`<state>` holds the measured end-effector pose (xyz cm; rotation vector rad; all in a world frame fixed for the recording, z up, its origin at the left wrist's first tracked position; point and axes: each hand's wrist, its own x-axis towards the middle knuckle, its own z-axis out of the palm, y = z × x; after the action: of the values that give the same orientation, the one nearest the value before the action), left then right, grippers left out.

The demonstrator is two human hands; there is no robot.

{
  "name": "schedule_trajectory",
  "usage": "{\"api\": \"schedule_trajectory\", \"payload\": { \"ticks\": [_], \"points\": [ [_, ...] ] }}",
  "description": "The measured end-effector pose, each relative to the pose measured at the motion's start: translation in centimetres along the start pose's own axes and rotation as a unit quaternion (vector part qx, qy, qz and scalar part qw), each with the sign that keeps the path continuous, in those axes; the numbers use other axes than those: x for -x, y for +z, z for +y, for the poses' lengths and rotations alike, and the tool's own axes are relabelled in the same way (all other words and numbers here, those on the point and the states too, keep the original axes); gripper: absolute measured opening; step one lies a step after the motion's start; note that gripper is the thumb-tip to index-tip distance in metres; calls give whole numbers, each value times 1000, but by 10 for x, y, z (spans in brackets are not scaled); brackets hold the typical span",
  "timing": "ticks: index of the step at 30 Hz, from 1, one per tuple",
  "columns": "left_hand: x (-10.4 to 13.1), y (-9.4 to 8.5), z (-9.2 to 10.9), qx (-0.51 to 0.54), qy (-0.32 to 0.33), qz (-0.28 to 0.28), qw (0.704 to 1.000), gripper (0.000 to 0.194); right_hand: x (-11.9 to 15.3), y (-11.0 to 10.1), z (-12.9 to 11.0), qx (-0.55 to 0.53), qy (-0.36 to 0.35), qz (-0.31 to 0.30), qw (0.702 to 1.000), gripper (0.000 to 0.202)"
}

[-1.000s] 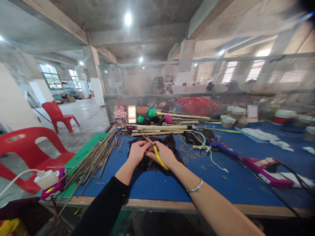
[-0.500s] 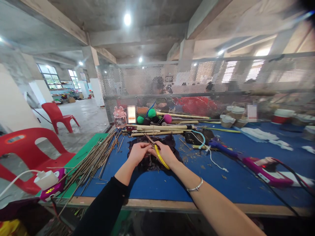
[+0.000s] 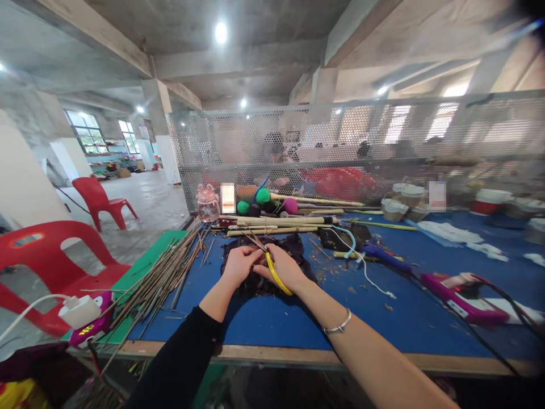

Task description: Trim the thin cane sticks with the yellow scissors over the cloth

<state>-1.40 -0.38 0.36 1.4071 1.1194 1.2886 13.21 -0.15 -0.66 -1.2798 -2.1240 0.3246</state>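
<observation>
Two bare hands work close together at the middle of the frame, yellow-handled metal scissors in the right one.

The right hand is closed around the yellow-handled metal scissors, whose blades point toward the upper left, their tips just above the left hand; that hand's thumb and fingertips are together, and I cannot tell what, if anything, lies between them. Both hands are over a crumpled, dark sheet of material on the blue tabletop, at the frame's centre. Thin brown sticks fan out at centre-left, while thicker pale sticks lie just beyond the hands, higher in the frame.
</observation>
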Motion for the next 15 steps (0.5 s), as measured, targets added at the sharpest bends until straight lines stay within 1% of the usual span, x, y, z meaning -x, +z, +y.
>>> {"api": "schedule_trajectory", "payload": {
  "ticks": [3, 8, 12, 15],
  "points": [
    [1, 1, 1, -13, 2, 4, 1000, 30, 0, 0, 0, -7, -6, 2, 1000, 47],
    [3, 3, 6, 28, -23, 6, 999, 33, 0, -3, -4, -54, -15, -2, 998, 33],
    [2, 2, 4, 33, -20, 11, 999, 34, 0, -3, -4, -42, -9, 8, 999, 31],
    [1, 1, 3, 23, -22, 22, 999, 34, 0, -4, -3, -44, -7, 4, 999, 31]
  ]
}}
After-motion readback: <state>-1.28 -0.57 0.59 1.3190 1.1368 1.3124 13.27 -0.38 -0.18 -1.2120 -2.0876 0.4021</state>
